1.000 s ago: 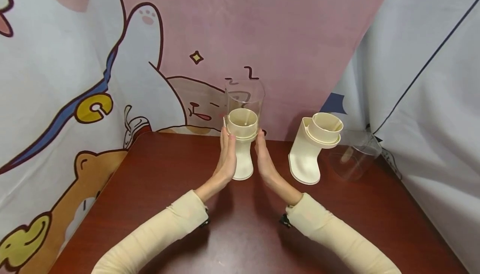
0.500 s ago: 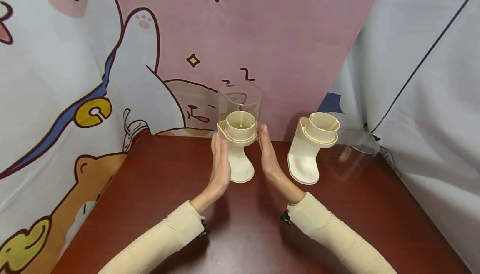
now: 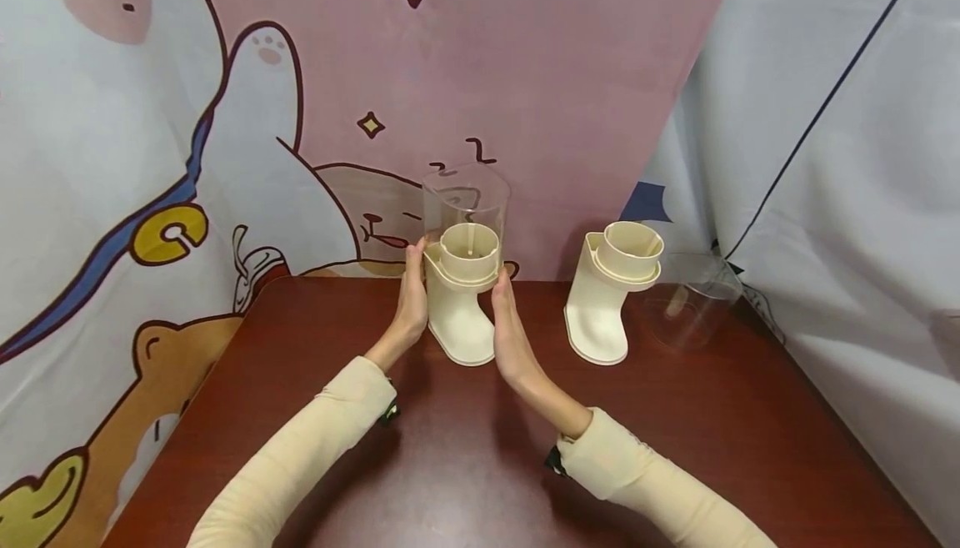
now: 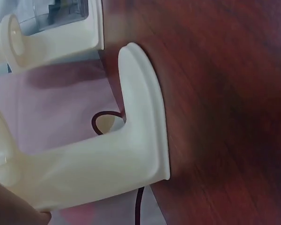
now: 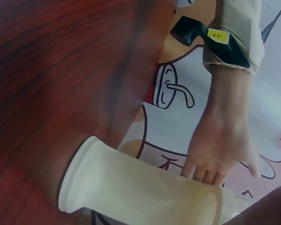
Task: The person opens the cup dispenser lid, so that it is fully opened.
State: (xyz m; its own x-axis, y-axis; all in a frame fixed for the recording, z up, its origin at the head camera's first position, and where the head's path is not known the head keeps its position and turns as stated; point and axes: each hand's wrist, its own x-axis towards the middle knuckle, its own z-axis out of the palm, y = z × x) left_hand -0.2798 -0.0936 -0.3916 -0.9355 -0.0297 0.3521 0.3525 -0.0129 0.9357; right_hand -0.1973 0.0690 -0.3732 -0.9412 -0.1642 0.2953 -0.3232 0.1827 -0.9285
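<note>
Before me stands a cream boot-shaped stand (image 3: 453, 323) with a round cup-like collar on top. A clear plastic cylinder (image 3: 487, 193) rises around the collar. My left hand (image 3: 411, 302) lies along the stand's left side, fingers straight and fingertips right at the collar. On the opposite side, my right hand (image 3: 513, 339) is held upright, its straight fingers reaching up to the collar's edge. In the left wrist view the foot of the stand (image 4: 140, 117) sits on the table. The right wrist view shows the left hand (image 5: 220, 145) with its fingertips partly behind the stand (image 5: 135, 183).
A second, similar cream stand (image 3: 596, 314) is to the right, its collar bare. Behind and right of it, a clear cylinder (image 3: 693, 306) stands on the dark red-brown table (image 3: 450, 448). Printed cloth (image 3: 570, 72) hangs at the back and sides.
The stand with the cylinder has turned, its foot now pointing toward the front right, and has shifted slightly left. Both hands have moved left with it; the right hand has come back against it.
</note>
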